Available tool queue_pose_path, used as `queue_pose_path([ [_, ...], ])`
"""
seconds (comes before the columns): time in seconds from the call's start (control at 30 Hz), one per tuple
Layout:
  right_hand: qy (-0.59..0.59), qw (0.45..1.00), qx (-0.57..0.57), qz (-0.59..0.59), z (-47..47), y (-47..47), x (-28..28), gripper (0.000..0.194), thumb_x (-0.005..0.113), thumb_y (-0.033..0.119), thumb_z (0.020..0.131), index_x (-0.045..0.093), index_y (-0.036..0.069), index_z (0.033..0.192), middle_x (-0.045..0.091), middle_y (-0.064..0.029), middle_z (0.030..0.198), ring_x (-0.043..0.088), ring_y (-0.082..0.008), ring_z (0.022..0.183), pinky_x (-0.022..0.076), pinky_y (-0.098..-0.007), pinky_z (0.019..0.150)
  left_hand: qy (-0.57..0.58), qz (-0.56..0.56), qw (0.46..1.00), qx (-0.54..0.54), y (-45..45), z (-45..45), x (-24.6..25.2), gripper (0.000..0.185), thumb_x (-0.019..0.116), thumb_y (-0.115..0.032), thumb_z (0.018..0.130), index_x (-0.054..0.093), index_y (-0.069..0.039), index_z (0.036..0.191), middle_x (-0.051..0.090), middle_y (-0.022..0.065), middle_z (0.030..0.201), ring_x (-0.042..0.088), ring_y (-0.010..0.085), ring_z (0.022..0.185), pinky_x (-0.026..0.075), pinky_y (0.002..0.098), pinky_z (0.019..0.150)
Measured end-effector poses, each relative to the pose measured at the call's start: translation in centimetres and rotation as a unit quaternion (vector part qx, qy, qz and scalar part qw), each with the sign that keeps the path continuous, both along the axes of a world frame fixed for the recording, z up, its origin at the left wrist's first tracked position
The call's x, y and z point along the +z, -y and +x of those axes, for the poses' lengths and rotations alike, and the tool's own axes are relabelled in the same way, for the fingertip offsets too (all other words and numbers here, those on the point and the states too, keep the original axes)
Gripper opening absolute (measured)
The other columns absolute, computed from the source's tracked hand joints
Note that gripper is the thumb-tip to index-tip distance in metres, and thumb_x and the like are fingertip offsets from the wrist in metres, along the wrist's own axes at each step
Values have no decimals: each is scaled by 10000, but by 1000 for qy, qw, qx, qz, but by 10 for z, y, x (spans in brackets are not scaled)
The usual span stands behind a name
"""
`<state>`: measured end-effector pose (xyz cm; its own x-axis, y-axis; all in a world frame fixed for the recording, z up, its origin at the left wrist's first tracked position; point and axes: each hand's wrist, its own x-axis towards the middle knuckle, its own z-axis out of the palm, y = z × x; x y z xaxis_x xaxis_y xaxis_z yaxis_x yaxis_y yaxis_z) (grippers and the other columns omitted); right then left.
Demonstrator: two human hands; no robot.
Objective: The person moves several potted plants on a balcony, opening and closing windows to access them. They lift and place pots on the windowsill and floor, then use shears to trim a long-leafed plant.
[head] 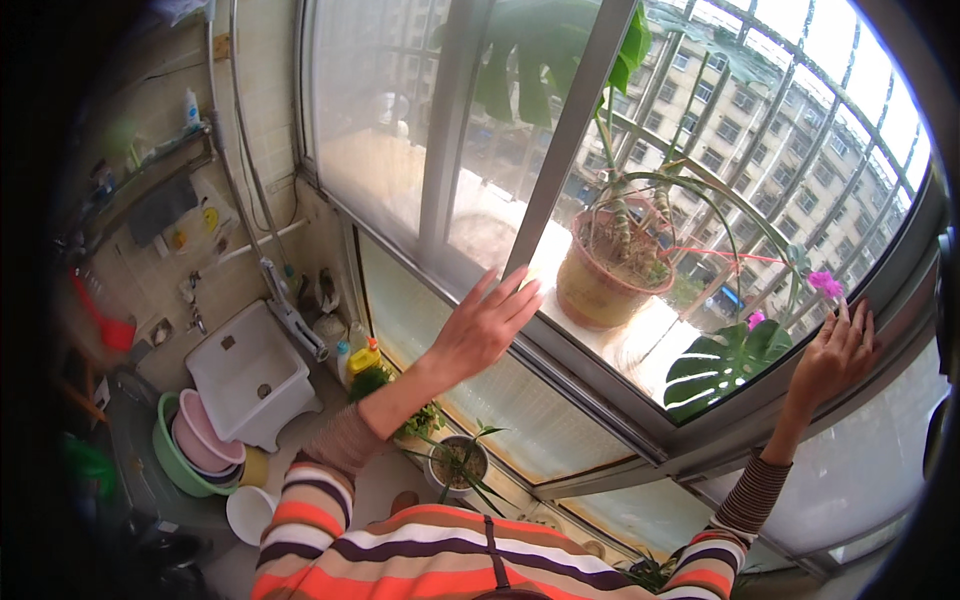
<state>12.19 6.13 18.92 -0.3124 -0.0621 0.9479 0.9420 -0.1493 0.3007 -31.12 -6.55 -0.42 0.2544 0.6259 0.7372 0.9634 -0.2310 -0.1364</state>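
My left hand (491, 322) is spread at the lower end of the upright metal stile (571, 124) of a sliding window sash. Its fingertips are at the stile and the lower rail; whether they press on it I cannot tell. Further right, my right hand (836, 356) lies with extended fingers against the metal window frame (784, 401). Between the two hands, the opening or clear pane shows a terracotta-coloured pot (611, 281) holding a thick-stemmed plant. A large split leaf (720, 371) and pink flowers (825, 283) are close to my right hand.
Metal security bars (694, 97) stand outside. Below the window are a potted plant (456, 465) and a yellow bottle (364, 358). To the left are a white sink (251, 375), stacked basins (180, 450), a white bucket (251, 514) and a wall shelf (142, 169).
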Motion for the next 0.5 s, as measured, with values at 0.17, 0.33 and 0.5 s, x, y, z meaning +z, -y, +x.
queue_pose_path([
  [0.17, 5, 1000, -7, -8, 6, -3, -3, 208, 669, 186, 931, 717, 188, 1134, 632, 16, 1313, 570, -180, 1230, 371, -470, 1086, -240, 87, 957, 135, -42, -25, 20, 495, 468, -156, 924, 513, -101, 1414, 380, 10, 1541, 232, 156, 1479, 156, 486, 1245],
  [0.33, 10, 1000, 7, -5, 10, -6, -5, 211, 653, 191, 943, 711, 196, 1146, 609, 12, 1355, 571, -178, 1233, 372, -476, 1090, -250, 102, 957, 108, -47, -36, 12, 474, 459, -121, 934, 517, -67, 1401, 405, 28, 1518, 244, 164, 1475, 172, 449, 1246],
  [0.5, 12, 1000, 10, -6, 13, -10, -5, 231, 650, 182, 942, 699, 199, 1167, 597, 3, 1366, 558, -186, 1249, 375, -483, 1085, 33, 75, 996, -26, -46, -21, 7, 657, 588, -95, 883, 340, -21, 1488, 335, 171, 1515, 279, 330, 1439, 225, 434, 1217],
])
